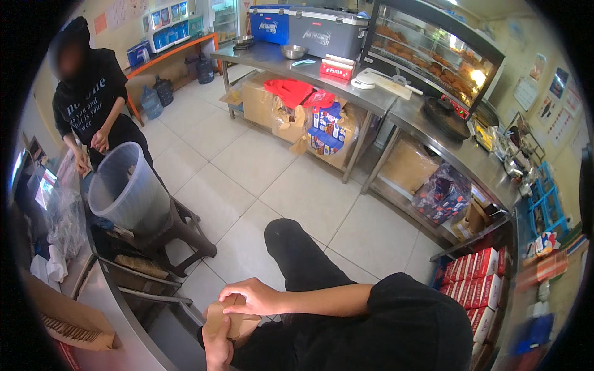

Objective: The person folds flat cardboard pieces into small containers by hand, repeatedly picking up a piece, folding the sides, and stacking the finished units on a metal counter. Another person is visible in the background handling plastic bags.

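Note:
At the lower middle of the head view, over my lap, I hold a small brown cardboard box [245,328], partly folded, with flaps standing up. My left hand [216,347] grips it from below, with the thumb against its near side. From the right, my right hand [256,295] reaches across, its fingers bent over the top edge and closed on the card. The fingers hide part of the box, so its full shape cannot be made out.
A steel counter [133,318] edges my left, with a large brown carton piece [71,309] on it. Beyond stands a translucent tub [130,191] on a dark stool [185,238], beside a person in black [93,93]. Red-and-white boxes [479,287] are stacked at my right.

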Motion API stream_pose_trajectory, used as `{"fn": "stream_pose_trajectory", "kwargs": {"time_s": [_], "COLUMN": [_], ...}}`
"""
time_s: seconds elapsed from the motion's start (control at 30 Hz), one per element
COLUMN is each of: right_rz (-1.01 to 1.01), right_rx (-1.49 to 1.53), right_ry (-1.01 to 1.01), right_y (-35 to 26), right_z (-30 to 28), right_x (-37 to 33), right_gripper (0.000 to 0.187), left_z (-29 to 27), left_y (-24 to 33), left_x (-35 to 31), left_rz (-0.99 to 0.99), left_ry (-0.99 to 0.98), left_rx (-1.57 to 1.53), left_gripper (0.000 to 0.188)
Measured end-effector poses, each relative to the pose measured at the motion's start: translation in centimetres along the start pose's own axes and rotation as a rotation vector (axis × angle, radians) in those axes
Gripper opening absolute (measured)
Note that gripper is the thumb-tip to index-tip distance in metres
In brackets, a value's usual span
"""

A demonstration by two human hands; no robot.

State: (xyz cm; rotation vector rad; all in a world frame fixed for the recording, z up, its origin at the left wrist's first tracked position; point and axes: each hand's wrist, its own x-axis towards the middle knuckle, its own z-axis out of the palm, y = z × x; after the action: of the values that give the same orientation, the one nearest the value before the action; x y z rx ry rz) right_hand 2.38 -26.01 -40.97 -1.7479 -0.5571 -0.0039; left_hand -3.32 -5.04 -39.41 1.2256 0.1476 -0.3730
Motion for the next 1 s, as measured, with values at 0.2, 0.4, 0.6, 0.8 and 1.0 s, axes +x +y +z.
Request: {"fn": "stream_pose_trajectory", "kwargs": {"time_s": [0.2, 0.4, 0.6, 0.8, 1.0], "right_rz": [0.065, 0.189, 0.206, 0.281, 0.318], "right_rx": [0.197, 0.315, 0.401, 0.432, 0.437], "right_ry": [0.047, -0.015, -0.027, -0.050, -0.103], "right_y": [0.3, 0.4, 1.7, 2.6, 2.3], "right_z": [0.6, 0.2, 0.8, 0.8, 0.1], "right_x": [0.7, 1.2, 1.5, 1.7, 1.5], "right_gripper": [0.034, 0.029, 0.025, 0.024, 0.023], "left_z": [-0.1, -0.2, -0.2, -0.4, -0.4], "left_y": [0.9, 1.0, 1.2, 1.3, 1.1], "left_x": [0.1, 0.3, 0.3, 0.1, 0.1], "left_rz": [-0.008, 0.059, 0.054, 0.001, -0.024], "left_ry": [-0.039, -0.076, -0.078, -0.084, -0.092], "left_rx": [-0.022, 0.005, 0.007, -0.016, -0.021], "left_gripper": [0.046, 0.054, 0.058, 0.055, 0.053]}}
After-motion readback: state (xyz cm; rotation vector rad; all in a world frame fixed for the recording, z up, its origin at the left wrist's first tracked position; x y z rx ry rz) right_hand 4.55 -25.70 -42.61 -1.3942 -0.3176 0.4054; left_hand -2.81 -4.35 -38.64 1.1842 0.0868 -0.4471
